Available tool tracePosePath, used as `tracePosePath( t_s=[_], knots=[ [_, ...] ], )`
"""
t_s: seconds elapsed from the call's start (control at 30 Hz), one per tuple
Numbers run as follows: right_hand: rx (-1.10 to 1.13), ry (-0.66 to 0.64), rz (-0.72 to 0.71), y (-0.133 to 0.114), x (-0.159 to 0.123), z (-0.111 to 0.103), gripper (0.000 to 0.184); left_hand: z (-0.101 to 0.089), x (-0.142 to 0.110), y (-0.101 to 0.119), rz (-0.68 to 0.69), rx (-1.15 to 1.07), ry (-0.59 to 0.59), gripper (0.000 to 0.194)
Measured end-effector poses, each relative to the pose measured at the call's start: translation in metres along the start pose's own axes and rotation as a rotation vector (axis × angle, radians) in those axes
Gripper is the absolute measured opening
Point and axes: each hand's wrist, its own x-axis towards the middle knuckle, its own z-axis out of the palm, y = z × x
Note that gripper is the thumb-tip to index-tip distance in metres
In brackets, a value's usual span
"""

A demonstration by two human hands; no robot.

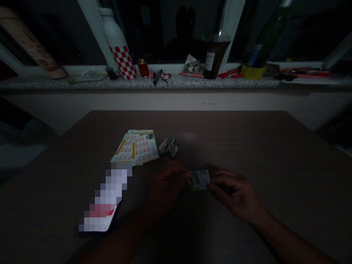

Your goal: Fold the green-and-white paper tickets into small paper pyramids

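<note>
Paper (200, 180), a small rectangle printed in green and white, is held up above the bench (233, 139) between two bare hands, near the middle of the near part. The left hand (165, 187) pinches its left edge, the thumb lying over the front, the fingers closed narrow on it. The right hand (239, 190) grips the right edge, thumb below and fingers above, also narrow, with a gap between thumb and palm. Light is dim, so the finer print cannot be read.

Just beyond the left hand, two folded bits of paper (168, 147) stand on the bench, close to the right edge of a fanned pile of tickets (134, 148), which overlap one another and carry rows of orange and red print. Nearer, to the left of the left hand, a phone (107, 198) lies slantwise with its screen lit and blurred into squares; its far end meets the near edge of the pile.

Behind the bench runs a speckled stone sill (178, 85) below dark windows. On it, from left to right, are a tall patterned tube (30, 40), a white bottle (121, 44) with red checks, a small red jar (143, 68), a dark cup (216, 60) bearing a white label, and a green bottle (271, 36) standing at a yellow holder (254, 72).
</note>
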Motion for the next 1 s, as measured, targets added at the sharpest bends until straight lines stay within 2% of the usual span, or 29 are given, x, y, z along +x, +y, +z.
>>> tracePosePath(
  t_s=[0.3, 0.73, 0.87, 1.0],
  knots=[
    [-0.036, 0.021, 0.048, 0.0016, -0.0002, 0.0, 0.008, 0.0, 0.0012, -0.0003, -0.062, -0.03, 0.037, 0.005],
    [-0.052, -0.063, 0.067, 0.0018, -0.0005, -0.0021, 0.009, 0.0015, 0.0035, 0.0056, -0.118, -0.02, 0.075, 0.01],
    [-0.07, -0.033, 0.05, 0.001, -0.0002, -0.0018, 0.007, -0.0001, 0.0032, 0.0049, -0.045, 0.027, 0.049, 0.008],
    [-0.133, 0.043, 0.022, 0.0036, -0.0019, -0.0047, 0.022, -0.0019, 0.0027, 0.0079, 0.194, 0.24, -0.094, 0.006]
  ],
)
